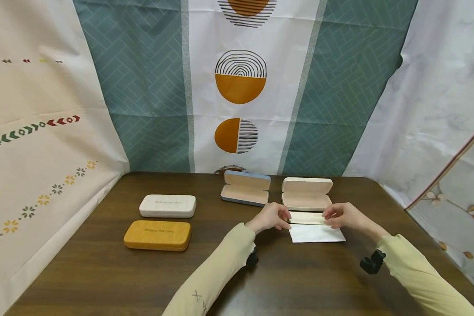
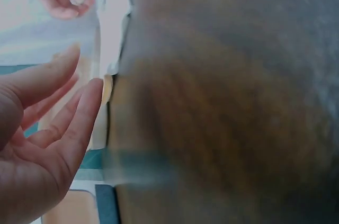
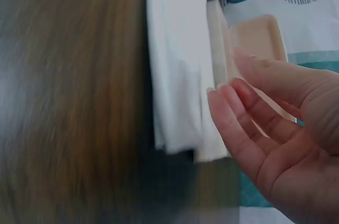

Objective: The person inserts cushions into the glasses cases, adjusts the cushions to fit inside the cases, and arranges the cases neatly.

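Note:
My left hand point(image 1: 271, 217) is at the left end of a folded cream cloth point(image 1: 307, 218), and my right hand point(image 1: 341, 216) is at its right end. Both wrist views show a gap between thumb and fingers, with the fingertips close to the cloth. A flat white cloth point(image 1: 317, 234) lies along the near side of the cream one; its layered edge point(image 3: 177, 91) shows in the right wrist view. Directly behind the cloths stands a white glasses case point(image 1: 307, 185), lid up, with a pale pink lining. Whether the fingertips press the cloth is unclear.
A blue glasses case point(image 1: 245, 193) with its lid up stands left of the white one. At the left of the dark wooden table point(image 1: 205, 281) lie a closed white case point(image 1: 167, 206) and a closed yellow case point(image 1: 157, 235). A patterned curtain point(image 1: 154, 87) hangs behind.

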{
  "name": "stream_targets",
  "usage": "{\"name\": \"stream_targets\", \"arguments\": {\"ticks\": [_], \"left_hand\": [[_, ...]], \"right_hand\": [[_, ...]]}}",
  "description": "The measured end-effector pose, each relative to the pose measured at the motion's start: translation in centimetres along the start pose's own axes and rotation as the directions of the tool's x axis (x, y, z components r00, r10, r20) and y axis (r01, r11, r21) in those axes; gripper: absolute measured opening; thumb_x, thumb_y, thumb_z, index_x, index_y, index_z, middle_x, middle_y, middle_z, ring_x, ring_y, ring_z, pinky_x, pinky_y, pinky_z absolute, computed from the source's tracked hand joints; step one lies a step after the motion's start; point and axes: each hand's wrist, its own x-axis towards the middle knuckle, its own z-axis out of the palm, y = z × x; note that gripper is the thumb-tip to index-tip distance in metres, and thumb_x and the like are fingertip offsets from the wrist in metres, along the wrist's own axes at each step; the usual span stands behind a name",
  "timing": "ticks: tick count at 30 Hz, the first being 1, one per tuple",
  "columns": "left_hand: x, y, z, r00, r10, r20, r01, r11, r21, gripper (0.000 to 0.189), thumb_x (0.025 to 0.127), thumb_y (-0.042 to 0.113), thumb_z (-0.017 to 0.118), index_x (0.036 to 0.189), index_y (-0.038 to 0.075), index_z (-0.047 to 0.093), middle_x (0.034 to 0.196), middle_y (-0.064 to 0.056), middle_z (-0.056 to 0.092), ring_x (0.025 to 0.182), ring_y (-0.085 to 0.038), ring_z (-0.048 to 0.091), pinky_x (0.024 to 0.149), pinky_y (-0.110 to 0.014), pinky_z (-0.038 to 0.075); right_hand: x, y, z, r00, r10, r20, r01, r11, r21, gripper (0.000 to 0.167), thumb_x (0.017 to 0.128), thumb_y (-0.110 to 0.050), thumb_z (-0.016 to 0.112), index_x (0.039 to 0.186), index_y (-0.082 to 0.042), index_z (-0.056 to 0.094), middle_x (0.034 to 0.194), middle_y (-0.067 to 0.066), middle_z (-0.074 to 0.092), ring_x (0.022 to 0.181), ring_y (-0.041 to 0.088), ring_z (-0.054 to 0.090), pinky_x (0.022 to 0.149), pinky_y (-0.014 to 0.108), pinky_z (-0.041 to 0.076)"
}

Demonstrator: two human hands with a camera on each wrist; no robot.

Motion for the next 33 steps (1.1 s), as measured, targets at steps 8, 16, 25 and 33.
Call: {"name": "stream_targets", "arguments": {"ticks": [8, 16, 25, 33], "left_hand": [[0.4, -0.4, 0.6, 0.998, -0.043, -0.042, 0.048, 0.99, 0.13, 0.018, 0.069, 0.003, 0.078, 0.081, -0.001, 0.065, 0.067, 0.0, 0.052, 0.052, -0.012, 0.053, 0.047, -0.022, 0.047], [0.9, -0.5, 1.2, 0.997, -0.062, -0.049, 0.069, 0.986, 0.149, 0.018, 0.067, 0.003, 0.079, 0.077, 0.0, 0.065, 0.061, -0.001, 0.053, 0.05, -0.01, 0.052, 0.046, -0.021, 0.047], [0.7, -0.2, 1.6, 0.994, -0.084, -0.063, 0.096, 0.97, 0.222, 0.019, 0.063, 0.002, 0.081, 0.072, 0.001, 0.064, 0.061, 0.001, 0.051, 0.046, -0.011, 0.051, 0.044, -0.019, 0.045], [0.9, -0.3, 1.9, 0.994, -0.074, -0.076, 0.091, 0.959, 0.269, 0.02, 0.064, 0.003, 0.081, 0.064, 0.004, 0.062, 0.064, 0.005, 0.05, 0.047, -0.007, 0.049, 0.044, -0.017, 0.044]], "right_hand": [[-1.1, 1.1, -0.6, 1.0, -0.019, -0.001, 0.018, 0.987, -0.159, 0.019, 0.074, -0.003, 0.074, 0.086, 0.006, 0.061, 0.075, 0.009, 0.06, 0.062, 0.012, 0.054, 0.054, 0.028, 0.049], [-1.5, 1.7, -0.5, 0.999, -0.019, 0.04, 0.027, 0.981, -0.191, 0.021, 0.072, -0.007, 0.075, 0.085, 0.003, 0.062, 0.07, 0.006, 0.058, 0.058, 0.011, 0.052, 0.05, 0.026, 0.046], [-1.6, 1.6, -0.2, 0.993, -0.031, 0.11, 0.057, 0.969, -0.24, 0.023, 0.071, -0.01, 0.077, 0.085, 0.003, 0.065, 0.07, 0.0, 0.053, 0.063, 0.009, 0.046, 0.052, 0.022, 0.04], [-1.8, 1.3, -0.1, 0.993, -0.023, 0.116, 0.054, 0.96, -0.274, 0.019, 0.072, -0.013, 0.077, 0.077, -0.002, 0.063, 0.068, -0.002, 0.055, 0.062, 0.008, 0.047, 0.054, 0.023, 0.04]]}}
